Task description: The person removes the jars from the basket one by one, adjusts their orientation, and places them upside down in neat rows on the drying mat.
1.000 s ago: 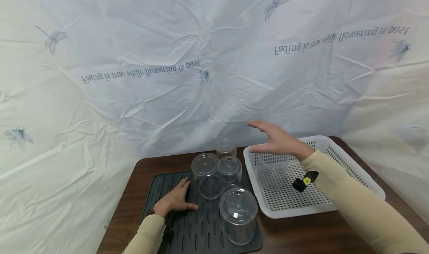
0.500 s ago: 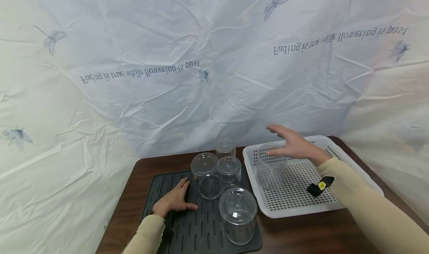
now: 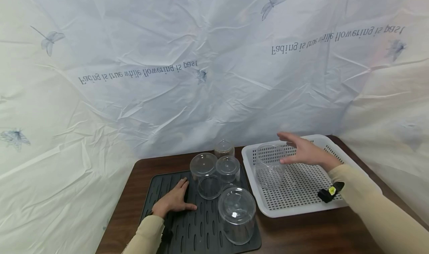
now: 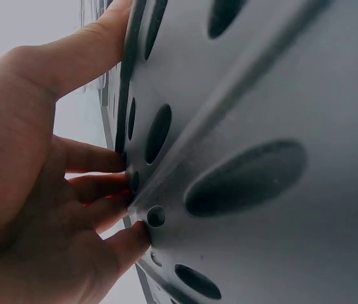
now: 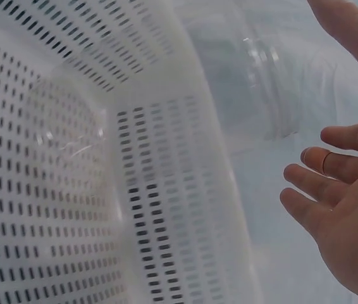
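My left hand [image 3: 174, 200] rests with spread fingers on a dark grey slotted drying mat [image 3: 187, 224]. In the left wrist view, its fingertips [image 4: 138, 244] touch the mat surface. A clear jar [image 3: 269, 172] stands in the left part of a white perforated basket [image 3: 298, 209]. Beside this jar my right hand [image 3: 306, 152] hovers above the basket, thumb and fingers apart and holding nothing. The right wrist view shows a gap between the fingers [image 5: 312, 187] and the jar's rim [image 5: 274, 82].
On the mat are a large upturned clear jar [image 3: 237, 218] in front and clear jars [image 3: 203, 166] grouped behind it. Another small jar [image 3: 224, 148] stands at the back. The brown table [image 3: 288, 235] meets a hanging white printed sheet [image 3: 167, 108].
My right hand has moved right and slightly down, away from above the jar in the basket. The left hand and the jars on the mat stay in place.
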The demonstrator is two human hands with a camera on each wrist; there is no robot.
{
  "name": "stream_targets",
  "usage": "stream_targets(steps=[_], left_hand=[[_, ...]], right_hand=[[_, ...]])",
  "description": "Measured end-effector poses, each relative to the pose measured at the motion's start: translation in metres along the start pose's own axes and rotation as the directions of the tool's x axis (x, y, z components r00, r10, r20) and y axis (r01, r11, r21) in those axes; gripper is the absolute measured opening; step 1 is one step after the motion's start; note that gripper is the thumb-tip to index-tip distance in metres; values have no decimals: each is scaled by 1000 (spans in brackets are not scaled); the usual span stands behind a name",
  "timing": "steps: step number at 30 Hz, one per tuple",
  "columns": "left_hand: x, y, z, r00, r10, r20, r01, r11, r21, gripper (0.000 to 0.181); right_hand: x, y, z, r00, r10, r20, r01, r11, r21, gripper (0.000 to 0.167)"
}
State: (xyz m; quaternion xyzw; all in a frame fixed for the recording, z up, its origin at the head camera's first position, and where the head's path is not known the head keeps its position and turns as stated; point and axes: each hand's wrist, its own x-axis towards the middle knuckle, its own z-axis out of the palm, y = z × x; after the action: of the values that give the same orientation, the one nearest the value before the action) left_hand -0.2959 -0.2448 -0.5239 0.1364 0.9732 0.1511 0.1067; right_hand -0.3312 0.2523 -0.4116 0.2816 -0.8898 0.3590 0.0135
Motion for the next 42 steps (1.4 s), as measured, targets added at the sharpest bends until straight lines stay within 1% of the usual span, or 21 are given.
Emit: stream_targets(steps=[5, 9, 12, 19, 26, 34, 42], left_hand=[[1, 0, -1, 1000, -5, 13, 5, 1000, -8, 111], [2, 0, -1, 1000, -11, 15, 11, 1000, -8, 112], [2, -1, -1, 1000, -11, 13, 11, 1000, -6, 112], [2, -1, 0, 1000, -11, 18, 11, 1000, -9, 112], [0, 1, 0, 1000, -11, 1, 11, 1000, -13, 111], [-1, 1, -1, 1000, -9, 3, 9, 1000, -11, 110], [-2, 0, -2, 1000, -9, -3, 9, 1000, -11, 110]], right_hand=[[-4, 8, 6, 1000, -10, 13, 10, 1000, -2, 99], [-6, 12, 8, 1000, -26, 8, 27, 1000, -10, 98], [-6, 14, 9, 1000, -15, 12, 15, 1000, -19, 99], [-8, 11, 9, 998, 24, 57, -23, 1000, -16, 103], [-13, 8, 10, 998, 27, 59, -23, 997, -80, 106], [-17, 8, 12, 994, 74, 80, -74, 997, 6, 106], [-20, 3, 16, 991, 86, 100, -90, 995, 40, 107]])
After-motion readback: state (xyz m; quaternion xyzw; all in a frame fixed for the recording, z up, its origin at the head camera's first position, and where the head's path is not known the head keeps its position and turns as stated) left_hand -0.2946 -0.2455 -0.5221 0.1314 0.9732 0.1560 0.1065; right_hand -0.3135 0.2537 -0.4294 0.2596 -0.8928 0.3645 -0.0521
